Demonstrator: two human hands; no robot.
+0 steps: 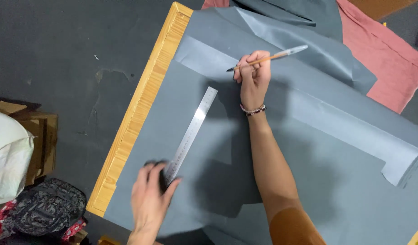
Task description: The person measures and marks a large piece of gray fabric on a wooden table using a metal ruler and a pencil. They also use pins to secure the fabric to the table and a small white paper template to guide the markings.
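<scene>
On bench: long steel ruler point(191, 131) flat on grey sheet fabric point(309, 149) | left hand point(150, 199) fingers spread, pinning ruler's near end | right hand point(253, 77) clamped on orange pen point(263, 58), beyond ruler's far end | risk: far end unpinned, ruler may pivot.

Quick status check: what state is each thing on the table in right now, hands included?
Ruler: flat on grey sheet, lower end pinned.
Left hand: pressing the ruler's lower end.
Right hand: gripping pen.
Pen: uncapped, tip at the sheet.
Grey sheet: spread over table, creased.
Red cloth: under the sheet, top right.
</scene>
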